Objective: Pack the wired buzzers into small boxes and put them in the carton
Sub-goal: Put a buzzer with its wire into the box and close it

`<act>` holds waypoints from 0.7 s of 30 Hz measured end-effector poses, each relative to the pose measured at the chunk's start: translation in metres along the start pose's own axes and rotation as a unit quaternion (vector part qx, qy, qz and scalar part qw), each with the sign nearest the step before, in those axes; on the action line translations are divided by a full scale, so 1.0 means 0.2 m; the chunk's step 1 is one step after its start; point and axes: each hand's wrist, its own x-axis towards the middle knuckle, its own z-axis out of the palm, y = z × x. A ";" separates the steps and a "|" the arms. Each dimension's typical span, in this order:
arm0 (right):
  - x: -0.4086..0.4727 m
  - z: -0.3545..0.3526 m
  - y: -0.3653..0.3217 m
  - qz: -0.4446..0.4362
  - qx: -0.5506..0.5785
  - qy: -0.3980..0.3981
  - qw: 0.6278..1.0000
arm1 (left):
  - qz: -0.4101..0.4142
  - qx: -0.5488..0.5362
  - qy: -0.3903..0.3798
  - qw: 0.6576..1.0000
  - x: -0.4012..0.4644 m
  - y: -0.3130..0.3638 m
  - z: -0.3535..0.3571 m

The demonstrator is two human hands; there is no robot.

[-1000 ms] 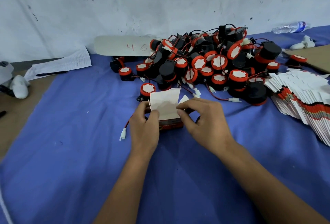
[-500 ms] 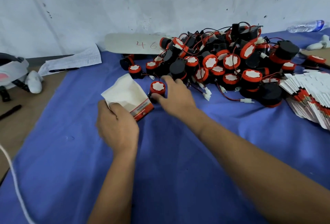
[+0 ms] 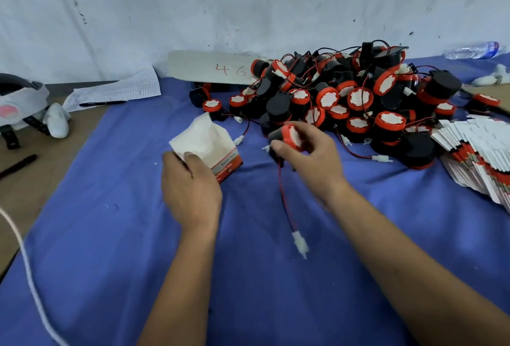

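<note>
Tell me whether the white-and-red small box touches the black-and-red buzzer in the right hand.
Apart. The head view shows blue cloth between small box and buzzer.

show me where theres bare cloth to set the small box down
Bare blue cloth lies open to the left of the left hand, out to the brown table edge, and near, between the forearms. Crowded: the buzzer pile at the far right and the flat box stack at the right edge.

The stack of flat boxes [image 3: 480, 158] is running off the picture's right edge, the small box's [image 3: 212, 149] print is blurring, and the left hand [image 3: 190, 188] is hiding its near corner.
</note>
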 end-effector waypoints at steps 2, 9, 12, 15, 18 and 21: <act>-0.07 -0.10 -0.05 0.005 0.112 -0.023 0.993 | 0.012 -0.005 -0.064 0.998 -0.03 -0.01 0.04; -0.25 -0.17 -0.14 -0.081 0.136 -0.170 0.973 | 0.105 -0.012 -0.257 0.961 -0.19 0.01 0.14; -0.25 -0.16 -0.15 -0.072 0.117 -0.209 0.968 | 0.140 -0.021 -0.304 0.942 -0.21 0.01 0.13; -0.23 -0.19 -0.13 -0.049 0.057 -0.194 0.978 | 0.147 -0.038 -0.312 0.938 -0.23 0.03 0.13; -0.20 -0.21 -0.10 -0.065 -0.109 -0.108 0.986 | 0.128 -0.041 -0.315 0.939 -0.24 0.03 0.13; -0.21 -0.20 -0.07 -0.103 -0.208 -0.059 0.971 | 0.140 -0.043 -0.324 0.935 -0.24 0.03 0.13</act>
